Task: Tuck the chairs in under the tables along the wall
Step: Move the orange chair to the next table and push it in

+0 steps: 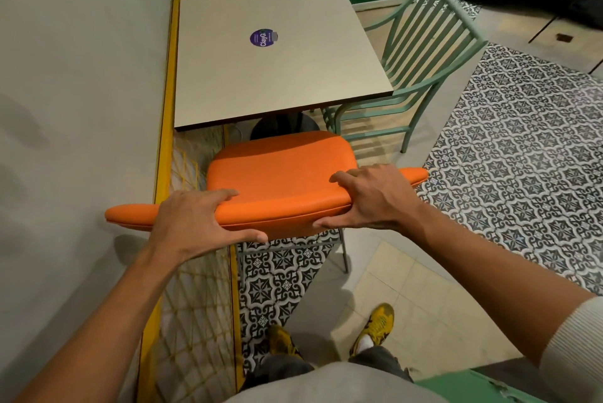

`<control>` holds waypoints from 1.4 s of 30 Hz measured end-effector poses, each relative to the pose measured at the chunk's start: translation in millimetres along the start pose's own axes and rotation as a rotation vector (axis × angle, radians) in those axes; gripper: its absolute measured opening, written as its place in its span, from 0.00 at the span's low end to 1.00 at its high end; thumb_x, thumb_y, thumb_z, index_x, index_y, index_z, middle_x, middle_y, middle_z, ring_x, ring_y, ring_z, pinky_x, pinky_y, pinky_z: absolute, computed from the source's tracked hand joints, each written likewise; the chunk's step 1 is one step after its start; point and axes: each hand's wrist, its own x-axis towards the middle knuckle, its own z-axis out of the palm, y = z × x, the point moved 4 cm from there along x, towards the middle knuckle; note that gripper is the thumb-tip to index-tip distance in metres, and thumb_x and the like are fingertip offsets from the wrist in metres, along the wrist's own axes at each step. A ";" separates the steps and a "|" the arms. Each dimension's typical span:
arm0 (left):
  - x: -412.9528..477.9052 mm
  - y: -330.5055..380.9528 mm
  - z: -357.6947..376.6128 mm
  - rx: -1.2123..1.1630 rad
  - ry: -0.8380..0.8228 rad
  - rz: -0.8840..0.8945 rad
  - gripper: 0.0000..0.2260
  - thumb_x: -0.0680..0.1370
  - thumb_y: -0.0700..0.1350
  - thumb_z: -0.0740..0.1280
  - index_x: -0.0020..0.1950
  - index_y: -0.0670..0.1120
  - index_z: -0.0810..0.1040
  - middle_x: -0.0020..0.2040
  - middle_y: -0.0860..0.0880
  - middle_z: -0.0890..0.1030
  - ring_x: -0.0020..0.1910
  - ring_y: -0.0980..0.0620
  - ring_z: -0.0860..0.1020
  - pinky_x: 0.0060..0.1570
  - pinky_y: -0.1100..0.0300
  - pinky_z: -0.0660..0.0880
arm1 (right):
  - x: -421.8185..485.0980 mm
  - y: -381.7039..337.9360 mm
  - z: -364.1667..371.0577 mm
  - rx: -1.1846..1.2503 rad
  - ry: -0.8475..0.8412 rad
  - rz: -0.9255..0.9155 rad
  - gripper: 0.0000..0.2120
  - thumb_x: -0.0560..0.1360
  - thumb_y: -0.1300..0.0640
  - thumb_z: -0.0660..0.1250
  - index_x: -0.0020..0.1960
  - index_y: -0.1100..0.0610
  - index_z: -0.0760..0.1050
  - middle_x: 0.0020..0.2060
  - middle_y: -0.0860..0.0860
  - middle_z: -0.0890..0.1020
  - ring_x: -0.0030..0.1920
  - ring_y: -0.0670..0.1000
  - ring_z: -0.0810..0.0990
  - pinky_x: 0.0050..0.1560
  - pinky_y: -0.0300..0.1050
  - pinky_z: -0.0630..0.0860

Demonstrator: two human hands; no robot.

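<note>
I am holding the orange chair by its back, my left hand and right hand both wrapped tight on it. Its seat is sitting just near of the worktop, not under yet. Pushing crooked, I might be bumping the yellow rail on the left or the green chair on the right.

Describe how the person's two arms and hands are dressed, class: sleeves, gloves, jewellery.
Both hands are bare: the left hand and the right hand show no gloves, rings or watch. The left forearm is uncovered as far as the picture shows. The right arm has a pale ribbed sleeve pushed up near the elbow.
</note>
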 end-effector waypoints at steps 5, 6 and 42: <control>12.0 21.9 0.0 0.001 -0.018 0.006 0.49 0.59 0.90 0.57 0.69 0.62 0.80 0.50 0.55 0.87 0.47 0.50 0.85 0.42 0.54 0.79 | -5.5 17.2 -6.7 -0.015 0.004 -0.017 0.51 0.66 0.10 0.50 0.63 0.51 0.80 0.41 0.49 0.86 0.36 0.54 0.82 0.44 0.52 0.81; 15.0 25.6 1.7 0.018 -0.041 -0.004 0.49 0.59 0.91 0.56 0.67 0.62 0.82 0.46 0.55 0.87 0.45 0.50 0.85 0.40 0.55 0.78 | -8.7 22.3 -6.7 -0.035 -0.010 -0.009 0.50 0.66 0.10 0.50 0.60 0.51 0.81 0.38 0.49 0.85 0.34 0.53 0.80 0.43 0.51 0.81; 20.9 35.2 -12.5 0.060 -0.195 -0.049 0.60 0.58 0.91 0.54 0.82 0.58 0.64 0.70 0.49 0.82 0.63 0.43 0.82 0.58 0.43 0.80 | -9.1 38.4 -13.7 -0.026 -0.116 -0.002 0.55 0.66 0.10 0.50 0.74 0.49 0.74 0.62 0.53 0.86 0.61 0.57 0.84 0.65 0.57 0.76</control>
